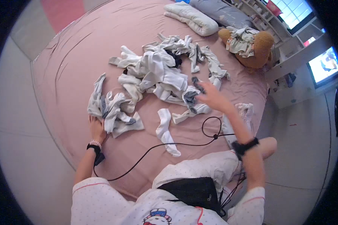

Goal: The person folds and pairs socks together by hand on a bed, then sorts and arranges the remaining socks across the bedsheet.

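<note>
A heap of white and pale grey socks (157,71) lies on the pink bedsheet in front of me. My left hand (97,126) rests flat at the near edge of a smaller sock pile (114,110) on the left, its fingertips partly covered by fabric. Over the right side of the heap reaches my right hand (211,97), slightly blurred, with fingers apart by a dark grey sock (190,97). Whether they touch it I cannot tell. One white sock (163,131) lies alone, nearer to me.
A black cable (150,149) runs across the bedsheet (75,67) between my wrists. Toward the back right sit a brown plush toy (261,45) with light cloth on it, a folded white quilt (191,18) and a grey pillow (223,13). Pale lacy fabric (245,111) lies beside my right forearm.
</note>
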The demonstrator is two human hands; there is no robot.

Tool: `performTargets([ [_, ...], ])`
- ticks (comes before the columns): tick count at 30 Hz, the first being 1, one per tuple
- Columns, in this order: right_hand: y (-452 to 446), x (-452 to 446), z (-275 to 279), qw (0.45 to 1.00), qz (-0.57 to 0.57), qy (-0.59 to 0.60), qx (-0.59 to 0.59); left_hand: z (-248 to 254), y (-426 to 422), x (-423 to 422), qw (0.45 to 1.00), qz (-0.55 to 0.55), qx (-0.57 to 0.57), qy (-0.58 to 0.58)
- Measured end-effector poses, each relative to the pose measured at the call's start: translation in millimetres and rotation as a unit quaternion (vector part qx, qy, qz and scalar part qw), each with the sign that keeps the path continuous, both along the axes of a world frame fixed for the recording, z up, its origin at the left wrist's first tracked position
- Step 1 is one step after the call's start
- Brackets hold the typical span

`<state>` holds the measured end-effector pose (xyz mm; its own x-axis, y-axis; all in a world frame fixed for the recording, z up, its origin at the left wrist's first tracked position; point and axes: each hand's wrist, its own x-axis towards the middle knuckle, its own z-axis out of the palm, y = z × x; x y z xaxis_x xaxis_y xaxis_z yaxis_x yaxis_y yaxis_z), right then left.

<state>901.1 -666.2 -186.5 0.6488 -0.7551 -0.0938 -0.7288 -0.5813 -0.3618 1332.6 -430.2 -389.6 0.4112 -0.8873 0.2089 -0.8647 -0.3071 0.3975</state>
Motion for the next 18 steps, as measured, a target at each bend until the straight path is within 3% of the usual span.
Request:
performTargets([
  [2,-27.3,29.9,-66.3,0.994,-0.010,-0.089,-0.059,13.4,-1.9,-5.4,0.998,-0.009,0.019,-0.052],
  [4,-32.4,62.1,-106.0,0.989,-0.044,-0.065,-0.123,-7.8,-1.3,3.5,0.996,-0.016,0.010,-0.084],
  [8,-25.1,109.5,-117.2,0.994,-0.083,0.060,-0.031,7.0,-1.3,0.3,0.986,-0.065,0.031,-0.150],
  [10,-8.4,125.0,-137.7,0.967,-0.141,-0.209,0.038,11.3,-0.7,-3.5,0.987,-0.060,0.080,-0.130],
  [12,30.5,149.8,-118.5,0.940,-0.006,-0.341,0.017,22.0,-7.6,-16.8,0.996,-0.031,0.059,-0.067],
  [14,73.3,173.3,-114.2,0.935,0.102,-0.310,0.138,44.5,-12.7,-24.0,0.989,-0.057,0.068,-0.115],
  [16,103.6,183.2,-80.8,0.936,0.240,-0.195,0.170,46.5,-6.8,-20.8,0.987,-0.060,0.078,-0.124],
  [18,114.3,186.4,-99.0,0.938,0.241,-0.215,0.126,45.8,2.0,-15.3,0.987,-0.057,0.081,-0.127],
])
